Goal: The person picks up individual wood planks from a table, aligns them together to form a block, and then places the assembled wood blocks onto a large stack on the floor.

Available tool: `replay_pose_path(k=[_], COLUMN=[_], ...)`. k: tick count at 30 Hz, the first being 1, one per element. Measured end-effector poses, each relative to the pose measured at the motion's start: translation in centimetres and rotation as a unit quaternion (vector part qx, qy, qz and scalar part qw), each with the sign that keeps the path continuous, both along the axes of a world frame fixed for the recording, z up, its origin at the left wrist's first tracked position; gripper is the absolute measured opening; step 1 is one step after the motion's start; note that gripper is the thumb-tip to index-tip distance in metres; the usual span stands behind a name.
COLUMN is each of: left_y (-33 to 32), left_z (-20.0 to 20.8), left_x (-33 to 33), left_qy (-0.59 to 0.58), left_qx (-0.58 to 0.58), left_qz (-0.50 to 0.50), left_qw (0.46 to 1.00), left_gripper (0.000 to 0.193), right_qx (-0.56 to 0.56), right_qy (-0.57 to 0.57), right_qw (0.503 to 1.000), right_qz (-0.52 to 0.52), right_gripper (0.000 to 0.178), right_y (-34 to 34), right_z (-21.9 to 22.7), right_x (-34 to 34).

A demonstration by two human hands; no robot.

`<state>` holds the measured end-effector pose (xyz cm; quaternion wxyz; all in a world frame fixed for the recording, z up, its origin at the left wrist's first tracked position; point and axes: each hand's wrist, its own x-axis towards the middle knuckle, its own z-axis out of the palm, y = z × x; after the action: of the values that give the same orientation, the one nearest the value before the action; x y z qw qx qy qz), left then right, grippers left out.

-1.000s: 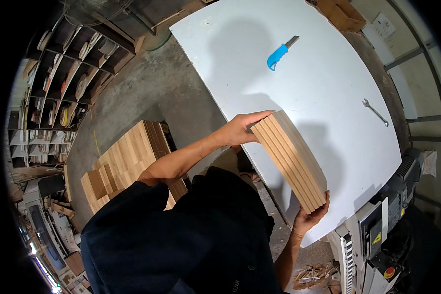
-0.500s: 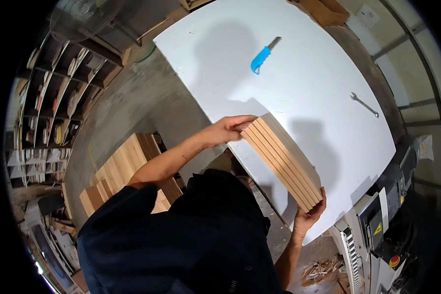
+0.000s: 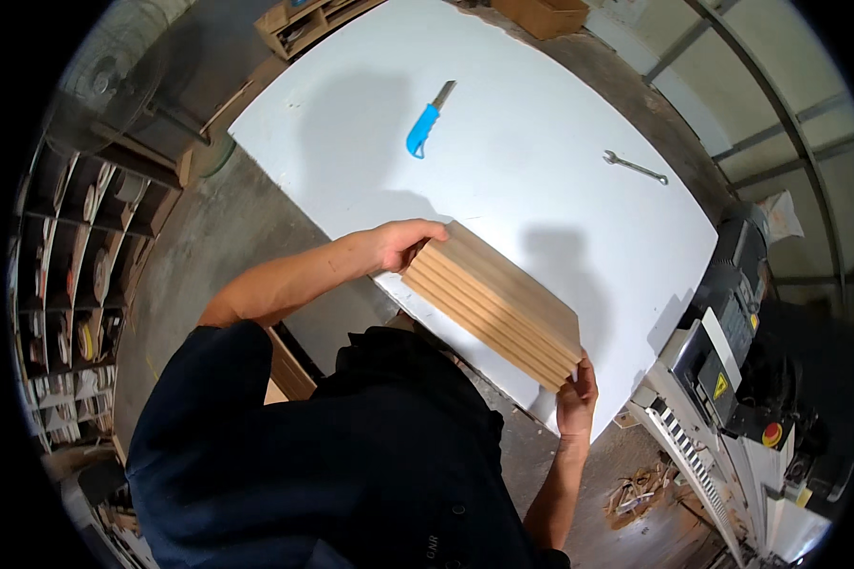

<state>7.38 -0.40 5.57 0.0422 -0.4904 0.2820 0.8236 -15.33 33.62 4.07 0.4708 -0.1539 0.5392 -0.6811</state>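
A stack of several wooden boards (image 3: 503, 302) is held between my two hands, over the near edge of the white table (image 3: 531, 142). My left hand (image 3: 410, 244) grips its left end, the thumb on top and the fingers partly hidden beneath. At the other end, my right hand (image 3: 577, 394) is closed round the near right corner. The boards lie flat on one another with their long edges toward me. Whether the stack touches the tabletop cannot be made out.
A blue-handled knife (image 3: 424, 128) and a wrench (image 3: 636, 168) lie farther back on the table. To the right stands a machine (image 3: 712, 379) with a red button. Shelving (image 3: 90, 256) and a fan (image 3: 104, 85) are at the left. Wood scraps (image 3: 640, 493) litter the floor.
The view has turned and shifted, so the table and tools sit farther left in it. The stack, still in both hands, now shows more of its top face and lies less steeply.
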Motion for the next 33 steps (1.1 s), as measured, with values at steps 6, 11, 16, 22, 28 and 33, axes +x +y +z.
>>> replay_pose_path(k=[6,11,16,22,28,33], left_y=[0.3,0.6,-0.3,0.4,1.9,2.8], left_z=[-1.0,0.9,2.5,0.9,-0.7,-0.5], left_x=[1.3,2.0,1.9,2.3,2.5,2.3], left_qy=[0.084,0.173,0.305,0.258,0.252,0.22], left_qx=[-0.063,-0.118,-0.258,-0.417,-0.469,-0.499], left_qz=[-0.079,-0.038,-0.057,-0.108,-0.042,-0.039], left_qw=[0.991,0.977,0.915,0.865,0.845,0.837], left_gripper=[0.054,0.049,0.072,0.072,0.087,0.09], right_qx=[0.109,0.111,0.004,0.001,-0.003,0.045], right_qy=[-0.196,0.0,0.141,0.221,0.247,0.311], right_qw=[0.974,0.994,0.99,0.975,0.969,0.949], right_qz=[-0.029,0.005,0.028,-0.003,-0.024,-0.032], right_gripper=[0.056,0.059,0.062,0.073,0.076,0.075], right_y=[-1.6,-4.4,-5.9,-6.2,-6.9,-6.7], right_z=[-1.2,1.1,3.1,2.4,2.4,1.4], right_x=[-3.1,-3.0,-2.9,-1.0,0.0,0.4])
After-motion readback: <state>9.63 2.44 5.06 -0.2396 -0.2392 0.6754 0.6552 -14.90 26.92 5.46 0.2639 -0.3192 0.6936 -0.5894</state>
